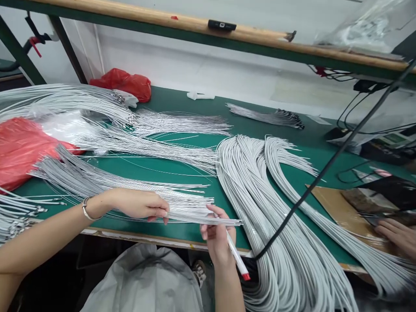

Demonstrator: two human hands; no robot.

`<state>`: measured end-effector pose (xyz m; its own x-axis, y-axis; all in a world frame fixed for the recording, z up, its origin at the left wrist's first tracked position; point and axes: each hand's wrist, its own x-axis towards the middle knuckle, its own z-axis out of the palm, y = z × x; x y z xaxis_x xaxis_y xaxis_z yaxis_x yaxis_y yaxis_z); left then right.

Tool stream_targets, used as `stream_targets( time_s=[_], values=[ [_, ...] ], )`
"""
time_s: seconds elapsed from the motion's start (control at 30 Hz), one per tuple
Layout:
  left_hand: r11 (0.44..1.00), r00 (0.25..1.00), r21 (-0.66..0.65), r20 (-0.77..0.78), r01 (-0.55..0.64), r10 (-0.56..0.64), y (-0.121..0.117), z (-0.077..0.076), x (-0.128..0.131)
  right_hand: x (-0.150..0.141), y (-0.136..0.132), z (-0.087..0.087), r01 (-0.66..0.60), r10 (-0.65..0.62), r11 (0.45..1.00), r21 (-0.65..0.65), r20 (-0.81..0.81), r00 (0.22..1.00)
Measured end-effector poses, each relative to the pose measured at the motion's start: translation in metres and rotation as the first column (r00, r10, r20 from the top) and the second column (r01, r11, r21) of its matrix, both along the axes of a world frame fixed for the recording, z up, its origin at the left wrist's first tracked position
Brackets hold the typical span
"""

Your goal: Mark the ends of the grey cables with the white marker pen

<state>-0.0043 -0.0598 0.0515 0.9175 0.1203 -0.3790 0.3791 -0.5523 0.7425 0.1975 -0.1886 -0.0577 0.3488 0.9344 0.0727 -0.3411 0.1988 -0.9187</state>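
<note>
My left hand (139,204), with a bracelet at the wrist, is closed around a small bunch of thin grey cables (191,218). Their ends reach right, across the fingers of my right hand (218,236). That hand is closed on a white pen with a red end (238,258), which slants down to the right; the pen's other end is hidden by the fingers. Under and behind my left hand lies a loose pile of similar thin cables (97,177). Just right of my right hand, thick bundles of light grey cables (253,195) drape over the table's front edge.
More cables (178,123) lie behind on the green table (156,167). Red plastic bags (19,147) sit at left. A black cord (312,186) crosses diagonally in front at right. Another person's hand (398,234) is at far right, near cardboard (331,208). A shelf (156,16) spans above.
</note>
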Motion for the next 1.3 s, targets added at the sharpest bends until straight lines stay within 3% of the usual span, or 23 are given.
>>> stream_targets(
  time_s=[0.13, 0.23, 0.4, 0.5, 0.6, 0.73, 0.9, 0.97, 1.07, 1.17, 1.23, 1.3],
  values=[
    [0.991, 0.992, -0.137, -0.125, -0.002, -0.015, -0.005, -0.002, 0.008, -0.014, 0.004, 0.012, 0.107, -0.114, 0.989, -0.101, -0.06, 0.992],
    [0.972, 0.994, -0.227, -0.1, -0.065, 0.043, -0.018, -0.006, 0.027, -0.022, 0.0, 0.018, 0.117, -0.119, 0.988, -0.103, -0.011, 0.993],
    [0.987, 0.983, -0.094, 0.12, -0.131, 0.142, -0.037, -0.012, 0.053, -0.014, -0.011, 0.019, 0.2, -0.18, 0.974, -0.11, 0.168, 0.969],
    [0.976, 0.984, -0.161, 0.082, -0.145, 0.16, -0.036, -0.011, 0.053, 0.005, -0.02, 0.014, 0.355, -0.356, 0.933, 0.06, 0.296, 0.886],
    [0.959, 0.982, -0.215, 0.016, -0.182, 0.19, -0.032, -0.008, 0.048, 0.016, -0.029, 0.012, 0.389, -0.43, 0.902, 0.187, 0.47, 0.771],
    [0.963, 0.983, -0.201, 0.017, -0.178, 0.185, -0.031, -0.006, 0.05, 0.008, -0.034, 0.016, 0.344, -0.337, 0.93, 0.127, 0.667, 0.665],
    [0.974, 0.981, -0.168, 0.091, -0.153, 0.169, -0.036, -0.005, 0.062, -0.012, -0.031, 0.019, 0.331, -0.374, 0.92, 0.209, 0.715, 0.591],
    [0.981, 0.976, -0.126, 0.143, -0.145, 0.163, -0.038, -0.004, 0.065, -0.011, -0.031, 0.016, 0.334, -0.372, 0.922, 0.198, 0.696, 0.614],
    [0.989, 0.97, -0.062, 0.195, -0.134, 0.144, -0.04, -0.004, 0.067, 0.001, -0.033, 0.01, 0.314, -0.333, 0.939, 0.14, 0.595, 0.732],
    [0.997, 0.979, -0.044, 0.19, -0.059, 0.066, -0.042, -0.004, 0.066, 0.017, -0.034, 0.009, 0.103, -0.1, 0.994, 0.024, 0.522, 0.847],
    [0.998, 0.988, -0.058, 0.151, -0.009, 0.017, -0.043, -0.005, 0.065, 0.023, -0.033, 0.014, -0.045, 0.083, 0.995, -0.085, 0.518, 0.851],
    [0.994, 0.995, -0.11, 0.102, 0.019, -0.008, -0.043, -0.006, 0.063, 0.023, -0.032, 0.02, -0.113, 0.176, 0.982, -0.154, 0.505, 0.845]
  ],
)
